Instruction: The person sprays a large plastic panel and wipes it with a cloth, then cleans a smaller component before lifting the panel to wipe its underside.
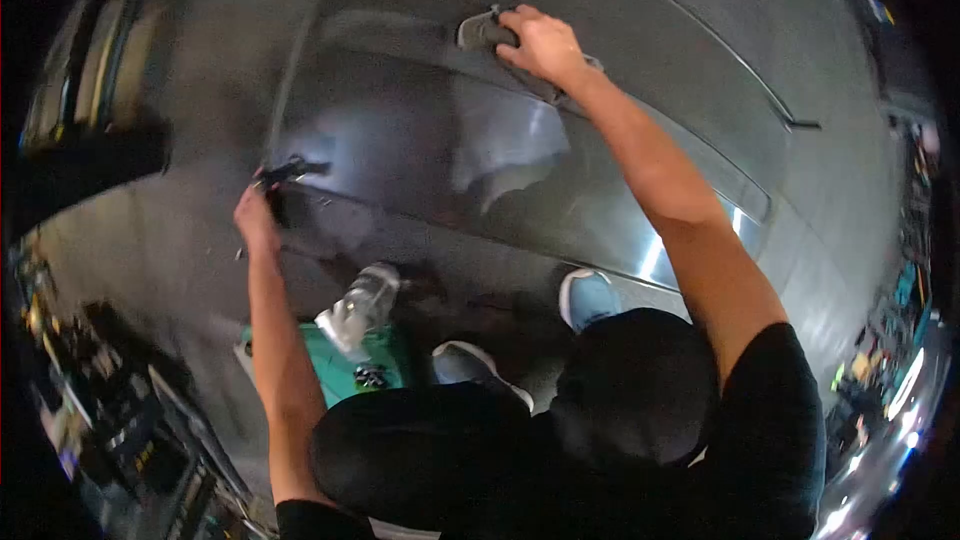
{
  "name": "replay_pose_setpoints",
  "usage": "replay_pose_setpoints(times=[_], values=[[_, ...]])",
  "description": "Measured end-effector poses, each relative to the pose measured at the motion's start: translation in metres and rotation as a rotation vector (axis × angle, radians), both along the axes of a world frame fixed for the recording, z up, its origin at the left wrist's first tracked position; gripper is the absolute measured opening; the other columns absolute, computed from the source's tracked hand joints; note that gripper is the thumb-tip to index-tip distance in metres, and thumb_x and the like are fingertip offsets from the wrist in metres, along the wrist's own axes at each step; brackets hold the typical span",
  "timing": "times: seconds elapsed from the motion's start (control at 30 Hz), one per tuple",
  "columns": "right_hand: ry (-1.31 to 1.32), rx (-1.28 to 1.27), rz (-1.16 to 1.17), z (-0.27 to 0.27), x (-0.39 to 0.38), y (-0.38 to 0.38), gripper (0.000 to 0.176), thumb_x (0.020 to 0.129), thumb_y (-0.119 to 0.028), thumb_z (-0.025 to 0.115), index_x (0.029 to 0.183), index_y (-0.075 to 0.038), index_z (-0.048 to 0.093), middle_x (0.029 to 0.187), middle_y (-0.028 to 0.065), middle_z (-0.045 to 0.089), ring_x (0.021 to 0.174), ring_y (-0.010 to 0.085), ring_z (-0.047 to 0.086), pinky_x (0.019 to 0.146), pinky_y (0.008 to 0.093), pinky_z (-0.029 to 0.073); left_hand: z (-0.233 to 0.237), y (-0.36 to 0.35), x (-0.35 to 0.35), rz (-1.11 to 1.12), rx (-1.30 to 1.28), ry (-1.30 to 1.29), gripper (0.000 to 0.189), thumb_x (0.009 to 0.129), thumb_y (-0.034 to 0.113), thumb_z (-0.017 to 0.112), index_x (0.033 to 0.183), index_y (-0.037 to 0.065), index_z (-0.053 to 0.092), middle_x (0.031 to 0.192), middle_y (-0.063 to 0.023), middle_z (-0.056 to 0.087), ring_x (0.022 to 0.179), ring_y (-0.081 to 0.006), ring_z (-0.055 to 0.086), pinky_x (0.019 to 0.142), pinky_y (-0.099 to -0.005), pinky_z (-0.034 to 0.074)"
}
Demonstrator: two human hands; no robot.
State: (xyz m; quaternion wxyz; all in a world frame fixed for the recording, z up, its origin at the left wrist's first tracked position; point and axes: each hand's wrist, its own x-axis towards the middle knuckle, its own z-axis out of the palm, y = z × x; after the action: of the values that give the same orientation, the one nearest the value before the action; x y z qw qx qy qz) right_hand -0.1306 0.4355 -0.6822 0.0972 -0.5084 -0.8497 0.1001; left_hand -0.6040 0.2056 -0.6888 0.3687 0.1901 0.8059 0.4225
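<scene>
My right hand (pixel 545 43) is closed on a dark grey folded cloth (pixel 478 32), pressed against the upper part of a dark, shiny panel (pixel 390 100). Parts of the cloth stick out on both sides of the fingers. Lower down at the left, my left hand (pixel 257 212) is closed around a small black tool (pixel 295 169) whose end points right; its exact kind is too blurred to make out. Below and between the arms, a clear spray bottle (pixel 365 302) with a white head leans by a green box (pixel 340 365).
My blue shoe (pixel 590 298) and grey shoe (pixel 480 370) are under the panel's lower edge. A thin dark rod-like piece (pixel 803 125) juts out at the right. Cluttered equipment (pixel 140 430) lines the left side, with more blurred items at the far right.
</scene>
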Motion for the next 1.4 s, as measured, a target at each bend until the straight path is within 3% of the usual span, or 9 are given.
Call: replay_pose_setpoints(times=[0.33, 0.83, 1.03, 1.1, 1.13, 1.17, 1.2, 1.23, 1.4], values=[[-0.126, -0.107, -0.286, 0.019, 0.316, -0.137, 0.043, 0.087, -0.028, 0.076, 0.126, -0.013, 0.065, 0.125, 0.0106, 0.062, 0.118, 0.0356, 0.062, 0.099, 0.0451, 0.053, -0.063, -0.009, -0.078, -0.022, 0.001, -0.044, 0.037, 0.098, 0.010, 0.055, 0.131, -0.004, 0.066, 0.114, -0.0131, 0.072, 0.109, -0.0223, 0.068, 0.102, -0.0357, 0.049], [-0.468, -0.341, -0.779, 0.015, 0.626, -0.253, 0.040, 0.090, -0.019, 0.067, 0.129, -0.008, 0.064, 0.129, 0.0240, 0.064, 0.115, 0.0462, 0.063, 0.097, 0.0505, 0.053, -0.034, 0.003, -0.065, -0.031, -0.109, -0.034, 0.036, 0.103, 0.012, 0.044, 0.126, -0.010, 0.061, 0.122, -0.0183, 0.070, 0.115, -0.0264, 0.068, 0.102, -0.0355, 0.051], [-0.210, -0.214, -1.300, -0.003, 0.587, -0.300, 0.042, 0.094, -0.034, 0.064, 0.100, 0.006, 0.073, 0.099, 0.0313, 0.071, 0.102, 0.0502, 0.067, 0.088, 0.0546, 0.053, -0.047, 0.006, -0.088, -0.015, -0.108, -0.095, 0.038, 0.104, 0.013, 0.047, 0.130, -0.011, 0.060, 0.125, -0.0190, 0.069, 0.119, -0.0283, 0.067, 0.104, -0.0358, 0.051], [-0.245, -0.248, -1.330, -0.013, 0.580, -0.311, 0.048, 0.095, -0.040, 0.062, 0.094, 0.007, 0.074, 0.096, 0.0327, 0.070, 0.096, 0.0500, 0.069, 0.084, 0.0532, 0.055, -0.034, -0.001, -0.075, -0.134, -0.100, -0.100, 0.039, 0.104, 0.014, 0.048, 0.132, -0.012, 0.059, 0.129, -0.0211, 0.068, 0.121, -0.0297, 0.066, 0.106, -0.0378, 0.050], [-0.237, -0.252, -1.391, -0.021, 0.576, -0.308, 0.052, 0.095, -0.044, 0.062, 0.094, 0.007, 0.075, 0.096, 0.0301, 0.072, 0.093, 0.0463, 0.072, 0.081, 0.0521, 0.055, -0.028, -0.009, -0.078, -0.546, -0.091, 0.058, 0.040, 0.104, 0.015, 0.048, 0.129, -0.013, 0.061, 0.132, -0.0210, 0.068, 0.122, -0.0293, 0.065, 0.109, -0.0381, 0.048], [-0.234, -0.257, -1.409, -0.021, 0.560, -0.304, 0.054, 0.094, -0.046, 0.062, 0.095, 0.006, 0.076, 0.096, 0.0291, 0.074, 0.094, 0.0445, 0.073, 0.080, 0.0521, 0.055, -0.016, -0.005, -0.050, -0.137, -0.068, -0.075, 0.038, 0.103, 0.012, 0.048, 0.126, -0.013, 0.064, 0.133, -0.0192, 0.068, 0.122, -0.0279, 0.065, 0.107, -0.0368, 0.050], [-0.150, -0.247, -1.453, -0.033, 0.549, -0.299, 0.054, 0.093, -0.046, 0.062, 0.097, 0.007, 0.076, 0.100, 0.0306, 0.073, 0.096, 0.0459, 0.072, 0.084, 0.0522, 0.056, 0.011, 0.006, -0.029, -0.800, -0.372, 0.467, 0.038, 0.101, 0.011, 0.048, 0.125, -0.014, 0.065, 0.131, -0.0202, 0.069, 0.122, -0.0276, 0.066, 0.106, -0.0366, 0.050], [-0.139, -0.162, -1.443, -0.040, 0.529, -0.294, 0.055, 0.092, -0.044, 0.061, 0.098, 0.009, 0.075, 0.101, 0.0332, 0.072, 0.096, 0.0486, 0.071, 0.087, 0.0528, 0.056, -0.028, 0.002, -0.058, -0.194, -0.089, -0.093, 0.038, 0.100, 0.009, 0.048, 0.126, -0.014, 0.064, 0.128, -0.0229, 0.070, 0.120, -0.0282, 0.067, 0.105, -0.0369, 0.051], [-0.163, -0.010, -1.305, -0.017, 0.367, -0.263, 0.048, 0.095, -0.039, 0.061, 0.107, 0.008, 0.067, 0.100, 0.0349, 0.070, 0.092, 0.0536, 0.069, 0.082, 0.0582, 0.055, -0.018, 0.004, -0.034, -0.061, -0.050, -0.074, 0.032, 0.101, 0.011, 0.048, 0.118, -0.008, 0.067, 0.114, -0.0184, 0.074, 0.109, -0.0266, 0.070, 0.099, -0.0357, 0.051]])
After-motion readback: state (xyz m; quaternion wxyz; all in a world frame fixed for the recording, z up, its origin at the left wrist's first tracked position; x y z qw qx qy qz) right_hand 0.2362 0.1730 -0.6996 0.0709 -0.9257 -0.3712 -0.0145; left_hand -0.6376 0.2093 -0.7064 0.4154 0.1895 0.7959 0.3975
